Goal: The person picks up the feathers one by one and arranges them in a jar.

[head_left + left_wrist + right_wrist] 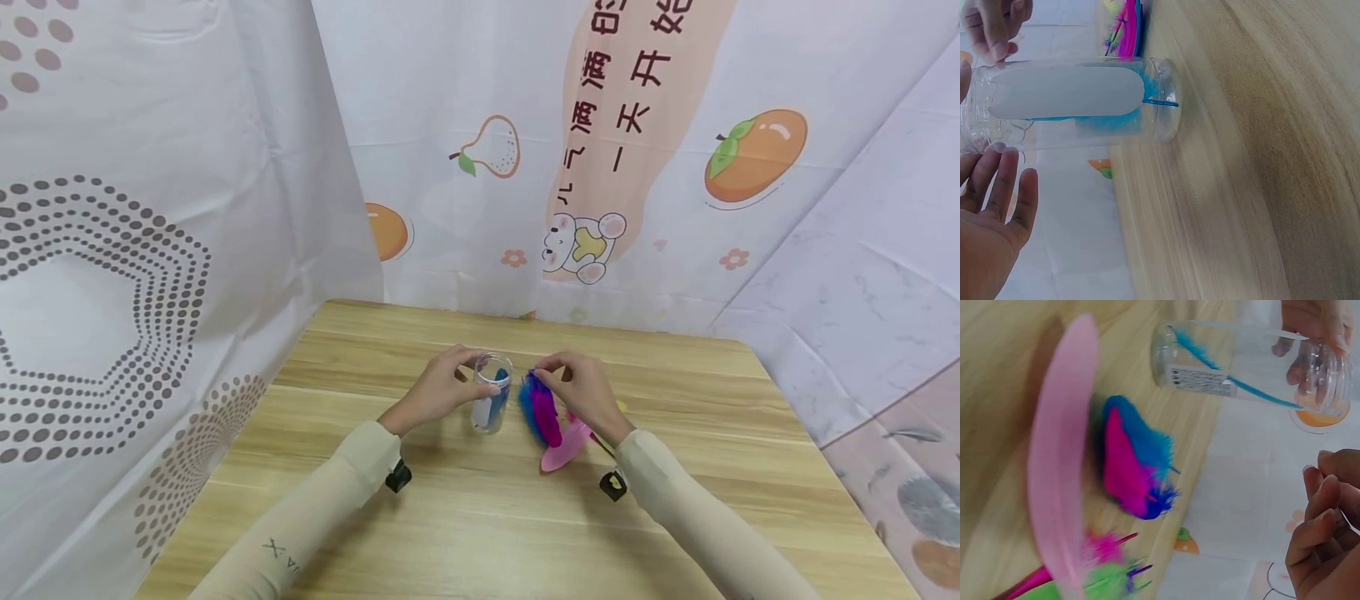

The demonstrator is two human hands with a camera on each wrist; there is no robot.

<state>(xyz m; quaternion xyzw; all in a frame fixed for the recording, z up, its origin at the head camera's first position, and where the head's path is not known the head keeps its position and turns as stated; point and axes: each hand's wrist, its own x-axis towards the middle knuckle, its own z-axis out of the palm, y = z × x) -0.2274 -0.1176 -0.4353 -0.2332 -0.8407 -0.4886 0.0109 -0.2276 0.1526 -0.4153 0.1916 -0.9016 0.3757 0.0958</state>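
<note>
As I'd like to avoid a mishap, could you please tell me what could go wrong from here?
The left hand grips the jar near its rim, so a knock might tip it. Beside it, the blue feather and magenta feather overlap, so lifting one could drag the other along.

"一天开始" (649, 68) on the backdrop (585, 179), "X" (273, 547) on the left sleeve (318, 492)

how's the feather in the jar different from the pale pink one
The jar feather is blue; the pink feather is pale pink. The jar feather leans inside the jar; the pink feather lies outside, on the table. The jar feather shows fluff; the pink feather looks smooth. Both are long.
</note>
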